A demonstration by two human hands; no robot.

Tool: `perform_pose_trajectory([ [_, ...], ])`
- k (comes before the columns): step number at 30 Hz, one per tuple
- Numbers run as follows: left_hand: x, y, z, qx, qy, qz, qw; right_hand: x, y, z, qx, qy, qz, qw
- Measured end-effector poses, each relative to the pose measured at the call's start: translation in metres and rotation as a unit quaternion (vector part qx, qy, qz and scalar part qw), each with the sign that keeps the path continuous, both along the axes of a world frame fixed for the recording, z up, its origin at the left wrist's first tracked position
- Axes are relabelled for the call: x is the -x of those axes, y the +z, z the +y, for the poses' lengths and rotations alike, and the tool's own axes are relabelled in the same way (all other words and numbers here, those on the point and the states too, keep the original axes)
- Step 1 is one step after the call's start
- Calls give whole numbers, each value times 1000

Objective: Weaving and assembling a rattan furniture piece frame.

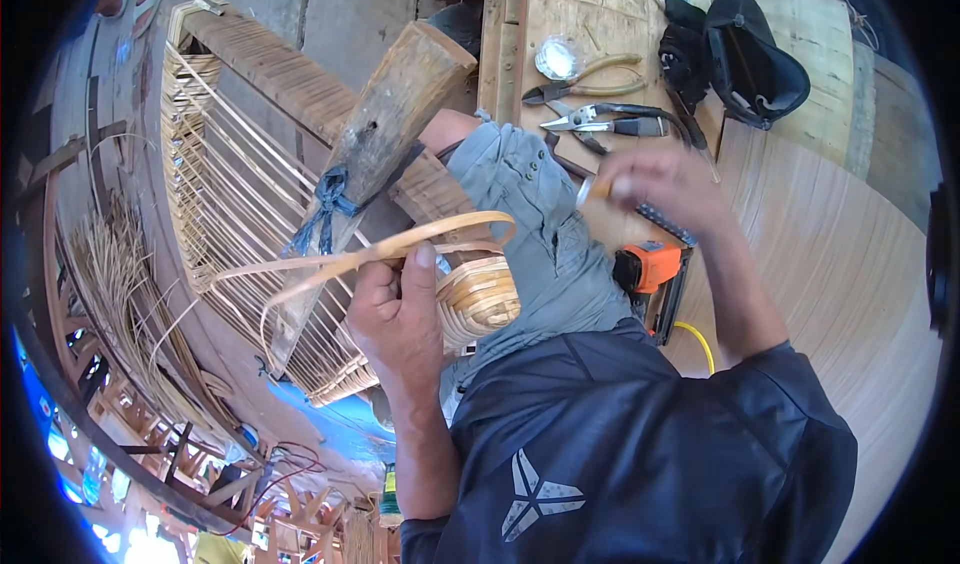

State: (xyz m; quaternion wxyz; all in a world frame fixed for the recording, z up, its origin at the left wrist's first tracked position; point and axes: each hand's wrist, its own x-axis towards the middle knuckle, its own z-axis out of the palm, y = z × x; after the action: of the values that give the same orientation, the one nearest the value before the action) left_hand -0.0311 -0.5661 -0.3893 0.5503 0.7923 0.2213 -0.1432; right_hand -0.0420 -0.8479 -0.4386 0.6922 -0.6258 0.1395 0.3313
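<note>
My left hand grips a bent flat rattan strip that loops over my knee, thumb pressed on it. Just right of that hand sits a small coil of wound rattan on my lap. My right hand is raised and blurred above the wooden workbench, pinching a small pale-handled tool whose kind I cannot make out. A woven rattan frame stands to the left, with a wooden block tied to it by a dark cord.
On the workbench lie pliers, cutters, a small round tin, a black cap and an orange power tool with a yellow hose. Loose rattan strands pile at far left.
</note>
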Motion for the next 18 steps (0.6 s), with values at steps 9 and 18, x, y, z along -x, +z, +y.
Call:
perform_pose_trajectory([
  [9,-17,-11,-19,-63,-33,-38,997,29,-9,76,-94,-60,-5,994],
  [18,-19,-9,-16,-66,-43,-19,997,25,-20,81,109,93,-277,950],
])
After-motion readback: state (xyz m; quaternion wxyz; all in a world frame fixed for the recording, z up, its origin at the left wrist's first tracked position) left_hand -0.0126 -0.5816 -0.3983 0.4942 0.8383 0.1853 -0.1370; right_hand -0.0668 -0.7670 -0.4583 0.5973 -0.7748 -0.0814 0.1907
